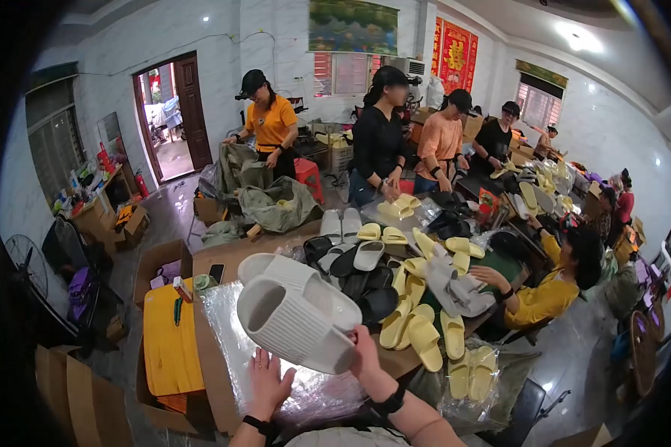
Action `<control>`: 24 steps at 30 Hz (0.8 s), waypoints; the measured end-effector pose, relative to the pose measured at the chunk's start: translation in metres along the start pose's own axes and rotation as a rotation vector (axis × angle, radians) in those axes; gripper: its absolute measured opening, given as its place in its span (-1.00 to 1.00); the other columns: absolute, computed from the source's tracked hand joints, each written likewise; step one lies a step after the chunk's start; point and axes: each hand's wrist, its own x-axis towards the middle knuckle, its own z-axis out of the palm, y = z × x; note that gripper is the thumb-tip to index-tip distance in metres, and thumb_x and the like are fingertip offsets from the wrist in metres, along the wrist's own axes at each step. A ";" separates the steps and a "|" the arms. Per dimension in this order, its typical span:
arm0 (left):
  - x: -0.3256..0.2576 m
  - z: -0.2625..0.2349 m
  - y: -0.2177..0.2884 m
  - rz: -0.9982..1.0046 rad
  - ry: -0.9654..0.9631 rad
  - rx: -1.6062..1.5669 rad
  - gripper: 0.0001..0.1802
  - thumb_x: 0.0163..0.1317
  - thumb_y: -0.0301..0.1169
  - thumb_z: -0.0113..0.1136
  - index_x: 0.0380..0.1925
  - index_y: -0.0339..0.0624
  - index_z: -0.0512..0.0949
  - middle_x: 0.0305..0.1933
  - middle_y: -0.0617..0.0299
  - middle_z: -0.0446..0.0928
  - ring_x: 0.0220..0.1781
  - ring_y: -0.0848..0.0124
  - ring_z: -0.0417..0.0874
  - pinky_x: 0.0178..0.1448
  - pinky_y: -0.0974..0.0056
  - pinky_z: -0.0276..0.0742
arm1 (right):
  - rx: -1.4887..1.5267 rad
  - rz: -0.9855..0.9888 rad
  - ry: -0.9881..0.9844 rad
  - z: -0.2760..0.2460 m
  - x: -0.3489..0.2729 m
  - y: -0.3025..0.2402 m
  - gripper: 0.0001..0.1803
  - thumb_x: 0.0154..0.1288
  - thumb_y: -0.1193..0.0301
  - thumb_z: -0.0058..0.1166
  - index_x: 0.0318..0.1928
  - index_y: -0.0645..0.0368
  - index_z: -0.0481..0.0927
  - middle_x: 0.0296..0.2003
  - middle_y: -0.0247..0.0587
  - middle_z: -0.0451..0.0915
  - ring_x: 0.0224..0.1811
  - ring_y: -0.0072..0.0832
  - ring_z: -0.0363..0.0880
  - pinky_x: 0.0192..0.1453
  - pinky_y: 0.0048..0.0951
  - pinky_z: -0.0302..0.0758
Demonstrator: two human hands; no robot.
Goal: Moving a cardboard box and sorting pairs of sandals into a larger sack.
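Observation:
A pair of pale grey slide slippers (298, 316), one laid against the other, is up in front of me over the table. My right hand (365, 361) grips the pair at its right end, the thumb and fingers closed on the soles. Below the slippers, my left hand (270, 381) has its fingers spread and holds nothing. It is over a stack of clear plastic bags (227, 324), and I cannot tell whether it touches them. Just beyond lies a heap of loose slippers, with black slippers (379, 304) and yellow slippers (425, 343) among them.
Yellow sheets (171, 343) fill a carton at my left, near a phone (216, 273). A bagged yellow pair (473, 372) lies at the right table edge. A person in yellow (548, 298) reaches into the heap from the right. Several people stand along the far side, near green sacks (276, 201).

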 end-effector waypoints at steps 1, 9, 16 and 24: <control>-0.001 -0.001 -0.001 0.009 0.001 -0.009 -0.28 0.22 0.08 0.18 0.18 -0.29 0.46 0.45 -0.32 0.22 0.56 -0.17 0.08 0.59 -0.18 -0.14 | 0.027 0.032 0.053 0.020 -0.013 0.007 -0.77 0.36 0.23 0.07 -0.44 -0.02 0.44 -0.55 -0.52 0.35 -0.47 -0.61 0.35 -0.31 -0.48 0.37; 0.004 -0.014 0.010 0.013 -0.069 -0.005 -0.33 0.08 -0.06 0.27 0.20 -0.12 0.52 0.29 -0.02 0.47 0.43 0.02 0.30 0.56 -0.13 -0.08 | -0.573 0.105 -0.197 -0.008 -0.021 0.069 -0.68 0.39 0.24 0.02 -0.49 0.14 0.51 -0.60 -0.39 0.45 -0.60 -0.60 0.33 -0.50 -0.50 0.26; -0.003 -0.012 0.002 -0.115 0.061 -0.424 -0.56 0.09 -0.22 0.35 -0.03 -0.13 0.61 0.06 0.07 0.63 0.13 0.05 0.58 0.32 -0.01 0.35 | -1.659 -0.187 -0.243 -0.040 -0.050 0.012 -0.47 0.22 -0.11 0.19 -0.47 0.16 0.60 -0.59 -0.17 0.57 -0.51 -0.30 0.61 -0.38 -0.26 0.49; 0.005 -0.016 0.009 -0.161 0.024 -0.532 -0.59 0.11 -0.22 0.36 -0.05 -0.14 0.62 0.01 0.07 0.65 0.07 0.10 0.64 0.18 0.04 0.50 | -1.579 -0.552 -0.286 0.029 -0.052 0.008 -0.33 0.14 -0.22 0.24 -0.14 0.18 0.63 -0.26 -0.05 0.64 -0.16 -0.13 0.65 -0.10 -0.15 0.56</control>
